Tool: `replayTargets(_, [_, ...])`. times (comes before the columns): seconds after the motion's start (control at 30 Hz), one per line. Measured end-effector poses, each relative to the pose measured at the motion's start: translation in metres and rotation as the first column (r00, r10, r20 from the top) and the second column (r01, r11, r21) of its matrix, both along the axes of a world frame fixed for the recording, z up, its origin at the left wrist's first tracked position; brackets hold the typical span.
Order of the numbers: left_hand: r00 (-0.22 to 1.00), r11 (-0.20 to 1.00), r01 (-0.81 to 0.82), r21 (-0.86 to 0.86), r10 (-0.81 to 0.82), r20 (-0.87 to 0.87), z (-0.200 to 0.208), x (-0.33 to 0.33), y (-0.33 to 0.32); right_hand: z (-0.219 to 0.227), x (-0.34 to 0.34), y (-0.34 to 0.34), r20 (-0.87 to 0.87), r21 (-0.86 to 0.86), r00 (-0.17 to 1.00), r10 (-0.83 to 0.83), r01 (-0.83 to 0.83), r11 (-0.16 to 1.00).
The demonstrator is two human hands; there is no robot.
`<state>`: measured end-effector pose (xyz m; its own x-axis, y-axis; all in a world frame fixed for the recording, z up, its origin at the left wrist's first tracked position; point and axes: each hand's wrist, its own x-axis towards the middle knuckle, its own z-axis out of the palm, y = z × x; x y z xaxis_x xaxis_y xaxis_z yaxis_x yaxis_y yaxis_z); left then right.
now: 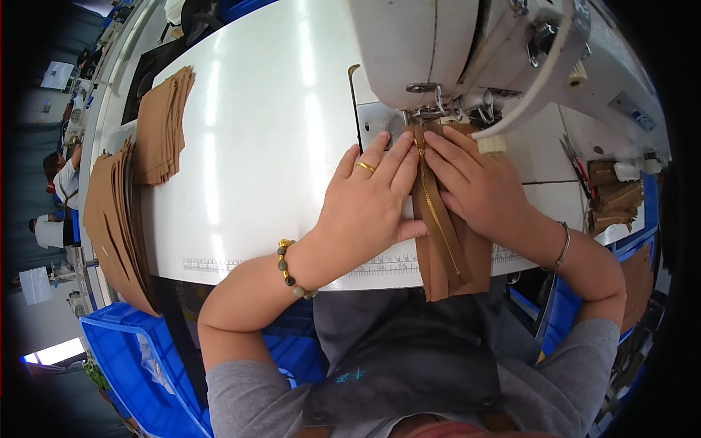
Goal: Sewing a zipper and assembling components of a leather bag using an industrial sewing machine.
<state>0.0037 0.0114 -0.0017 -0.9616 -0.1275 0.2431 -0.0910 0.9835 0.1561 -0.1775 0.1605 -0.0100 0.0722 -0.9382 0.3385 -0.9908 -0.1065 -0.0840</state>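
Brown fabric (475, 255) with a gold-toothed zipper (437, 219) along it lies under the needle area of a white sewing machine (409, 51). Its lower end hangs over the table's near edge. My left hand (372, 190) rests flat at the zipper's left side, fingers stretched toward the presser foot (426, 114). On the right side my right hand (478, 182) lies over the fabric, its fingers extended and pointing at the machine. The zipper runs between both hands. What lies beneath my right palm is hidden.
Stacks of brown fabric pieces (162, 124) (113, 219) sit at the table's left. Scissors with red handles (580, 164) lie right of the machine, near brown scraps (617, 197). A blue crate (146, 365) stands below left. Other people (62, 175) work far left.
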Motion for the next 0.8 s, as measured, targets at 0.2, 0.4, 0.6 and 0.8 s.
replayTargets(0.2, [1.000,1.000,0.007,0.014,-0.007,0.003,0.001,-0.002,-0.001,-0.001,0.001,0.002,-0.028,-0.020,0.999,-0.021,0.020,1.000])
replayTargets(0.4, [1.000,1.000,0.004,0.017,-0.004,-0.001,0.001,-0.004,-0.001,-0.001,-0.001,0.001,-0.025,-0.019,0.999,-0.027,0.026,0.999])
replayTargets(0.6, [1.000,0.999,0.013,-0.034,-0.013,-0.021,-0.002,-0.008,-0.006,-0.003,-0.005,-0.002,-0.016,-0.035,0.998,-0.056,0.055,0.998])
replayTargets(0.8, [0.998,0.999,0.012,-0.050,-0.015,-0.054,-0.004,-0.010,-0.008,-0.004,-0.007,-0.003,-0.011,-0.052,0.998,-0.057,0.057,0.997])
